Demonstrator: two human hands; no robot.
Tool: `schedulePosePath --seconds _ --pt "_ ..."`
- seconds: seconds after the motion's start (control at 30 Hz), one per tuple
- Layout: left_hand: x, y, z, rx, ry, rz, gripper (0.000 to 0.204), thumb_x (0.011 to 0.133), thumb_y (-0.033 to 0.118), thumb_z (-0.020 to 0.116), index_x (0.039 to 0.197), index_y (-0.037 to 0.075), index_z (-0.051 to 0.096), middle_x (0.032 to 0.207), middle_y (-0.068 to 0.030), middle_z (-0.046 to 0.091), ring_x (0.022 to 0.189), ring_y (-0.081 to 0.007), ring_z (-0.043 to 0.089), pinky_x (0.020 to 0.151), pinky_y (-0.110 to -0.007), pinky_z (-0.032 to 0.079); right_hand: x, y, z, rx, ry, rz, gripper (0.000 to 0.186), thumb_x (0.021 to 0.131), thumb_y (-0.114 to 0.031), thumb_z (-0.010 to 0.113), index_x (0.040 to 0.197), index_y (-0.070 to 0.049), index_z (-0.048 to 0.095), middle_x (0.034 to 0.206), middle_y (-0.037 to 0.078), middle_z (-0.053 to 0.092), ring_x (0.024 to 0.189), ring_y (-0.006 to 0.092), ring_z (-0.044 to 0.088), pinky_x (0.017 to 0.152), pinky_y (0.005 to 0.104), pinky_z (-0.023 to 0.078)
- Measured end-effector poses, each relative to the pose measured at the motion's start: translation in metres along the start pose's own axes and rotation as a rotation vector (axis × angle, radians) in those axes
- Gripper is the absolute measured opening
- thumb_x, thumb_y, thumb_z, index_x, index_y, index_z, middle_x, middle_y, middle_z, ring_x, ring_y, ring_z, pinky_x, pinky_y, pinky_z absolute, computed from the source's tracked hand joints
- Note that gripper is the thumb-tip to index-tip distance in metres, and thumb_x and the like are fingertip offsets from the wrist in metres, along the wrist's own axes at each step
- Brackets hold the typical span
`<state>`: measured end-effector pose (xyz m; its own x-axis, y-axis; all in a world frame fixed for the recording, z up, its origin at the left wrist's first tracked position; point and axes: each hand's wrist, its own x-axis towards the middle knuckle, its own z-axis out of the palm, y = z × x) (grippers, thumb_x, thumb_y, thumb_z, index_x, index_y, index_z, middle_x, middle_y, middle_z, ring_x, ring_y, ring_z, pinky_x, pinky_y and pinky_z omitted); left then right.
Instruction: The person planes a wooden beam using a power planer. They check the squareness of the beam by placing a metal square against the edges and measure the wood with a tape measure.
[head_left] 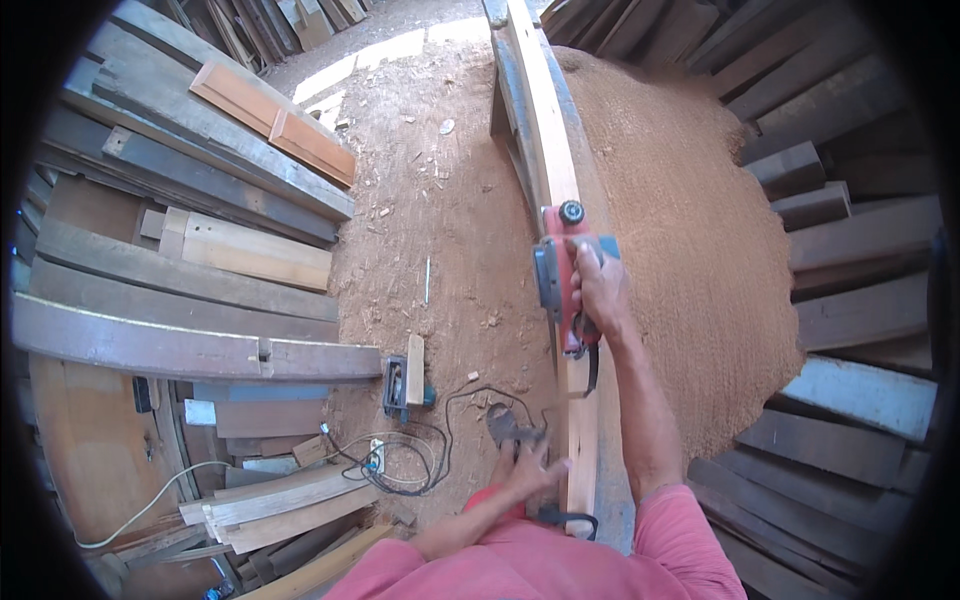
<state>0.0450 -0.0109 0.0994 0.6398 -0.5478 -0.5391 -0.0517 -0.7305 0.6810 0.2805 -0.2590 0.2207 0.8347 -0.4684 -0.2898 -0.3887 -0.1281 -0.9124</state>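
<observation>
My right hand (pixel 602 285) is wrapped round the handle of a red electric hand planer (pixel 557 262) with a dark front knob. The planer sits on a long pale wooden beam (pixel 548 135) that lies lengthwise along a narrow, worn bench (pixel 612 470). My left hand (pixel 532 470) is held low at the left side of the beam's near end, fingers spread and holding nothing; whether a fingertip touches the wood I cannot tell. The planer's black cord (pixel 592 372) hangs from its rear end. A dark curved piece (pixel 568 517) lies across the beam's near end.
A circular saw (pixel 398 385) stands on the floor to the left, beside tangled cables (pixel 410 475) and a small socket block (pixel 376 457). Stacked boards (pixel 260 250) line the left side. Right of the bench spreads a sawdust heap (pixel 690 270), with more timber (pixel 860 240) beyond. My foot (pixel 502 425) is near the cables.
</observation>
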Motion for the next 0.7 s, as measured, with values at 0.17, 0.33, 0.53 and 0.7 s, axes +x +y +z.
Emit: schedulePosePath --seconds 0.17,0.33,0.53,0.7 --pt "0.007 0.004 0.038 -0.165 -0.054 0.059 0.096 0.087 0.055 0.069 0.157 0.002 0.027 0.144 -0.0381 0.041 0.134 -0.0546 0.039 0.114 -0.051 0.035 0.138 -0.055 0.017 -0.067 0.025 -0.066 0.053 0.098 -0.051 0.049 0.096 -0.002 0.071 0.072 0.004 0.064 0.065 0.0138 0.062 0.061 0.0321 0.051" --pt "0.015 -0.002 0.031 -0.104 -0.281 -0.035 0.101 0.085 0.055 0.071 0.158 0.004 0.024 0.145 -0.0434 0.034 0.138 -0.0551 0.035 0.117 -0.050 0.032 0.277 -0.091 0.022 0.003 -0.002 -0.279 0.046 0.101 -0.047 0.053 0.102 -0.005 0.070 0.073 -0.002 0.058 0.063 0.0080 0.055 0.058 0.0253 0.049" --pt "0.017 0.014 0.011 -0.011 -0.264 -0.034 0.102 0.088 0.059 0.067 0.159 0.003 0.019 0.152 -0.0397 0.024 0.143 -0.0526 0.029 0.118 -0.049 0.032 0.283 -0.079 0.022 0.280 -0.148 -0.164 0.043 0.102 -0.047 0.054 0.098 -0.008 0.071 0.078 0.000 0.063 0.067 0.0106 0.058 0.063 0.0277 0.050" --pt "0.022 0.030 -0.013 -0.057 -0.360 -0.044 0.106 0.086 0.057 0.069 0.160 0.004 0.016 0.151 -0.0394 0.027 0.144 -0.0516 0.028 0.120 -0.047 0.028 0.144 -0.054 -0.001 0.039 -0.076 -0.057 0.041 0.103 -0.039 0.051 0.093 -0.005 0.070 0.071 0.000 0.064 0.060 0.0088 0.059 0.055 0.0271 0.048"
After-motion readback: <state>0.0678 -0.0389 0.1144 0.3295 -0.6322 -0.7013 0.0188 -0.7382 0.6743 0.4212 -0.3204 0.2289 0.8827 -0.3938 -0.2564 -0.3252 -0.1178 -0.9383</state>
